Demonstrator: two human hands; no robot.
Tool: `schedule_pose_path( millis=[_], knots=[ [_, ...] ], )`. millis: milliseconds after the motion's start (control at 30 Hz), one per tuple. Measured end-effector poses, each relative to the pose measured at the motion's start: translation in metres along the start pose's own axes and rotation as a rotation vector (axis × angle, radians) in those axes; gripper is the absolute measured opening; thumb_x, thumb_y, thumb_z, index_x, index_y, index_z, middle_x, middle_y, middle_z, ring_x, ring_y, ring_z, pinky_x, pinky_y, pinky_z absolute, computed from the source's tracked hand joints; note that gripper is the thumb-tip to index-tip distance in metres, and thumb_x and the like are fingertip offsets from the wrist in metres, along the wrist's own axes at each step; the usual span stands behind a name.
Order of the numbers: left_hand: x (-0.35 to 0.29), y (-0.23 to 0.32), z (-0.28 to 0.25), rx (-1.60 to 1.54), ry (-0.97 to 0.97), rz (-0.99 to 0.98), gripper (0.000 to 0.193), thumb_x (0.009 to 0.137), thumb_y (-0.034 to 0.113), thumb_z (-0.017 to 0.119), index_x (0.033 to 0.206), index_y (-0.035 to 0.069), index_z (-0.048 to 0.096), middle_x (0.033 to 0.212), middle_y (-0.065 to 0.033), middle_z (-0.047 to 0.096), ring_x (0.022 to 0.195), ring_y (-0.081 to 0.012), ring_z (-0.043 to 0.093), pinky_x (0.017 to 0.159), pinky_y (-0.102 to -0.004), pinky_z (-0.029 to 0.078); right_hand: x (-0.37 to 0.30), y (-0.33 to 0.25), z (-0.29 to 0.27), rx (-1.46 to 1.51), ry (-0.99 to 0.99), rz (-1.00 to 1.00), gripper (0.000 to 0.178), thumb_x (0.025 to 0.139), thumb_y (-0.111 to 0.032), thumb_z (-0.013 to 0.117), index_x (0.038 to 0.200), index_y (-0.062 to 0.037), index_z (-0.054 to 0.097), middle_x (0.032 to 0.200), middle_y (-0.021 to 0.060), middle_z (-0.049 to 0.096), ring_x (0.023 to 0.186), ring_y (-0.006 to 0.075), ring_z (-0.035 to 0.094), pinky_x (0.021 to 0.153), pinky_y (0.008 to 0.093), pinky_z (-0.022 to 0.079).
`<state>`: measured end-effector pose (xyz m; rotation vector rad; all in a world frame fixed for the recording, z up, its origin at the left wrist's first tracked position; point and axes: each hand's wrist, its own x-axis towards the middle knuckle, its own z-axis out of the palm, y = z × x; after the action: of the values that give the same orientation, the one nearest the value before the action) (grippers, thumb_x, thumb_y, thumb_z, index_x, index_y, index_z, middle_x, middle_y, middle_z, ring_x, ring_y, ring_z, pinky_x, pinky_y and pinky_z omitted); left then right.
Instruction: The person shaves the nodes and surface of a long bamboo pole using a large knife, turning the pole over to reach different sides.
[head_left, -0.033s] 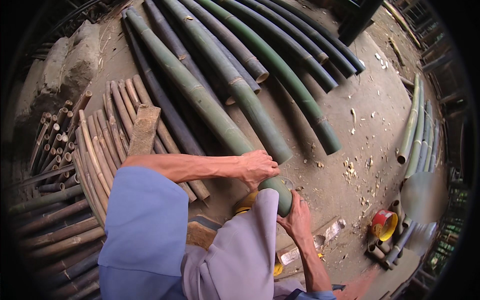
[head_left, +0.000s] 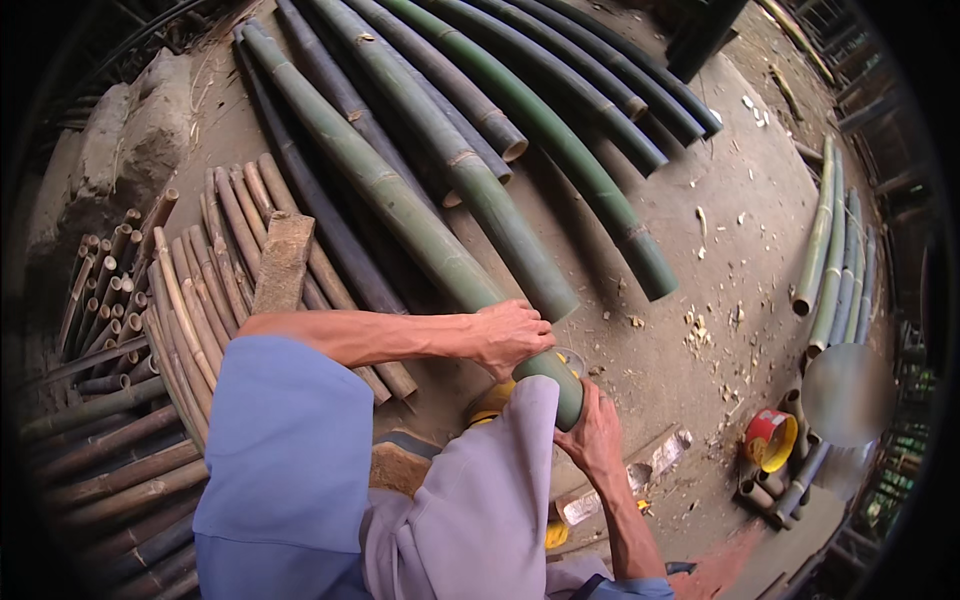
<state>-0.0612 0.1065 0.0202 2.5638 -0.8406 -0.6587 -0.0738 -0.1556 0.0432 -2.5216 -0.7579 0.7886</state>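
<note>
A long green bamboo pole (head_left: 400,200) runs from the upper left down to my lap, and its cut end lies over my knee in lilac trousers. My left hand (head_left: 510,335) is clasped over the top of the pole just behind that end. My right hand (head_left: 595,440) grips the end itself from below and from the right. My left arm, in a blue sleeve, reaches in from the lower left. A yellow object (head_left: 490,400) shows partly under the pole's end, between my hands and my knee.
Several thick green and dark bamboo poles (head_left: 560,150) lie side by side on the dirt floor. Thin brown bamboo sticks (head_left: 200,270) and a wooden plank (head_left: 280,262) lie at left. Slim green poles (head_left: 830,260), a red and yellow roll (head_left: 768,438) and short tubes (head_left: 770,490) lie at right.
</note>
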Motion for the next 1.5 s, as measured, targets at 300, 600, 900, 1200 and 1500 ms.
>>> schedule_pose_path(
  millis=[300,600,900,1200,1500],
  knots=[
    [-0.027,0.026,-0.002,0.178,0.289,-0.012,0.09,0.06,0.019,0.083,0.141,0.014,0.044,0.134,-0.0082,0.05,0.129,-0.0256,0.047,0.11,-0.0543,0.032,-0.035,0.071,-0.036,0.199,-0.144,0.025,0.083,0.063,-0.034,0.081,0.133,-0.0043,0.048,0.108,0.0232,0.065,0.1,0.0425,0.061,0.088,0.0486,0.05],
    [0.023,0.044,0.022,0.342,0.397,0.054,0.056,0.082,0.022,0.057,0.135,0.005,0.05,0.125,-0.0091,0.058,0.117,-0.0259,0.052,0.102,-0.0411,0.036,-0.187,0.142,-0.072,-0.176,0.042,0.261,0.063,0.082,-0.033,0.075,0.133,-0.008,0.049,0.112,0.0188,0.06,0.104,0.0365,0.058,0.092,0.0451,0.047],
    [0.033,0.039,0.027,0.315,0.268,0.035,0.046,0.083,0.02,0.056,0.127,0.009,0.054,0.118,-0.0089,0.063,0.113,-0.0245,0.058,0.098,-0.0401,0.041,-0.314,0.127,-0.07,-0.003,0.037,0.64,0.046,0.084,-0.018,0.07,0.126,-0.0055,0.054,0.107,0.0199,0.062,0.104,0.0358,0.06,0.09,0.0441,0.05],
    [0.035,0.045,0.011,0.196,0.169,0.047,0.054,0.074,0.03,0.07,0.121,0.008,0.056,0.107,-0.0108,0.064,0.103,-0.029,0.061,0.088,-0.0408,0.044,-0.133,0.068,-0.003,-0.276,0.459,-0.002,0.084,0.067,-0.025,0.08,0.14,-0.0046,0.045,0.126,0.018,0.055,0.119,0.0317,0.051,0.104,0.0448,0.038],
    [-0.008,0.045,-0.014,-0.071,0.398,0.001,0.057,0.076,0.019,0.072,0.128,0.008,0.053,0.118,-0.0142,0.058,0.114,-0.0333,0.054,0.102,-0.0425,0.038,-0.11,0.081,-0.011,-0.16,0.204,0.011,0.079,0.059,-0.027,0.083,0.129,-0.0104,0.051,0.106,0.0116,0.062,0.099,0.0308,0.061,0.087,0.0428,0.046]
  ],
)
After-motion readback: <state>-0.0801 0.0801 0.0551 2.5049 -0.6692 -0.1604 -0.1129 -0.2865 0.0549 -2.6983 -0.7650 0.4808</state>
